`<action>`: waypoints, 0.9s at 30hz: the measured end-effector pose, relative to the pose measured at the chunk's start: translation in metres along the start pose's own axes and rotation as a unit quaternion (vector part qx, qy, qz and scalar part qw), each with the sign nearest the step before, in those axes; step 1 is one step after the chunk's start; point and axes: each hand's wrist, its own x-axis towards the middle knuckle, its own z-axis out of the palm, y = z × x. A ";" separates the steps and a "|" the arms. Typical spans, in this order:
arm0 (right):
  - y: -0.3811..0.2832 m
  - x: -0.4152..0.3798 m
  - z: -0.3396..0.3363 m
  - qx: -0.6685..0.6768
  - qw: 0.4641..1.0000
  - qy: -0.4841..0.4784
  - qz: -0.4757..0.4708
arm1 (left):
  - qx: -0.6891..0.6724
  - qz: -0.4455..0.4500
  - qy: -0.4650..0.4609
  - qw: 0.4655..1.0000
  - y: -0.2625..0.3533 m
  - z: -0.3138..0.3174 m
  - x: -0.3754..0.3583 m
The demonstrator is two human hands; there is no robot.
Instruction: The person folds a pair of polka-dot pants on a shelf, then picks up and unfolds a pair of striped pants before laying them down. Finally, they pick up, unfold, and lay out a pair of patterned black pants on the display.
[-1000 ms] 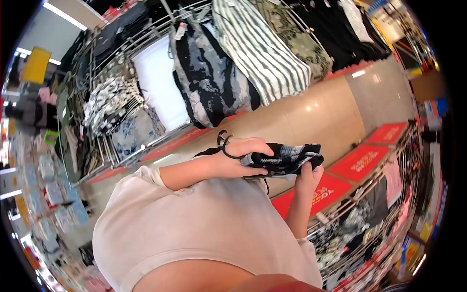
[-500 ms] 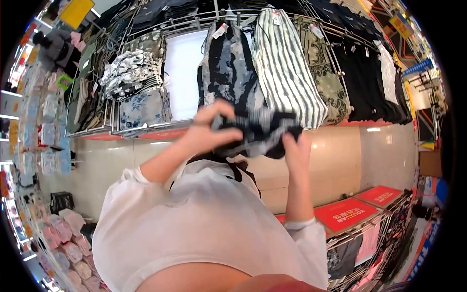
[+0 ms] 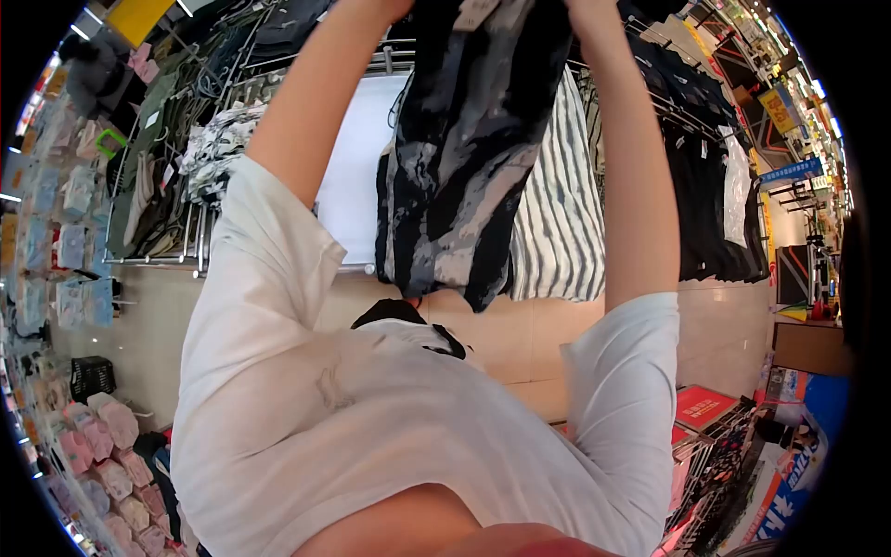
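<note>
A pair of black, grey and white patterned trousers [image 3: 469,121] is stretched out full length in front of me, its legs hanging down over the rack. At the top edge of the view, my left hand [image 3: 396,7] is at one upper corner of the trousers and my right hand [image 3: 583,9] at the other. Both hands are mostly cut off by the frame, but the cloth is held up between them. A pale tag [image 3: 475,13] shows near the waist. White-and-dark striped trousers [image 3: 561,223] lie on the rack behind, partly covered.
A white board [image 3: 357,158] lies on the metal rack, left of the trousers. Folded patterned clothes [image 3: 218,153] are farther left, black trousers [image 3: 696,204] to the right. A low rack with red signs [image 3: 703,408] stands behind at right. One person [image 3: 97,79] is at far left.
The bunched dark garment between my hands is now spread out lengthwise as trousers. Both arms have reached up and away, to the top of the view.
</note>
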 end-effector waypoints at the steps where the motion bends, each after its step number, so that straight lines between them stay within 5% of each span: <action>1: 0.029 0.003 0.007 -0.039 0.999 -0.001 0.015 | 0.037 -0.024 0.022 0.999 -0.032 -0.014 0.005; 2: 0.058 0.005 0.014 -0.178 0.983 0.052 0.005 | 0.054 -0.031 -0.005 0.998 -0.068 -0.028 0.005; 3: 0.120 0.016 0.009 -0.153 0.981 -0.020 0.119 | 0.096 -0.004 0.019 0.995 -0.127 -0.059 0.019; 5: 0.211 -0.001 0.025 -0.199 0.962 -0.024 0.185 | 0.141 -0.169 0.063 0.973 -0.197 -0.081 0.008; 7: 0.233 -0.028 0.051 -0.203 0.943 -0.018 0.262 | 0.262 -0.197 0.099 0.940 -0.268 -0.095 -0.004; 9: 0.365 -0.047 0.057 -0.098 0.945 -0.011 0.312 | 0.133 -0.279 0.041 0.950 -0.337 -0.117 -0.011; 12: 0.434 -0.065 0.080 -0.079 0.922 -0.007 0.380 | 0.296 -0.267 0.069 0.915 -0.419 -0.131 -0.018; 15: 0.494 -0.061 0.097 -0.071 0.903 0.030 0.422 | 0.270 -0.236 0.105 0.928 -0.509 -0.154 -0.013; 21: 0.606 0.008 0.111 -0.137 0.935 0.018 0.326 | 0.276 -0.117 0.200 0.933 -0.578 -0.187 0.053; 23: 0.603 0.033 0.125 -0.152 0.946 0.023 0.286 | 0.311 -0.158 0.202 0.915 -0.582 -0.197 0.073; 25: 0.621 0.051 0.131 -0.167 0.948 0.021 0.269 | 0.410 -0.055 0.217 0.884 -0.608 -0.212 0.082; 26: 0.629 0.056 0.132 -0.182 0.949 -0.002 0.259 | 0.468 -0.184 0.213 0.837 -0.584 -0.200 0.083; 27: 0.635 0.057 0.130 -0.196 0.948 -0.024 0.250 | 0.479 -0.109 0.210 0.845 -0.588 -0.204 0.077</action>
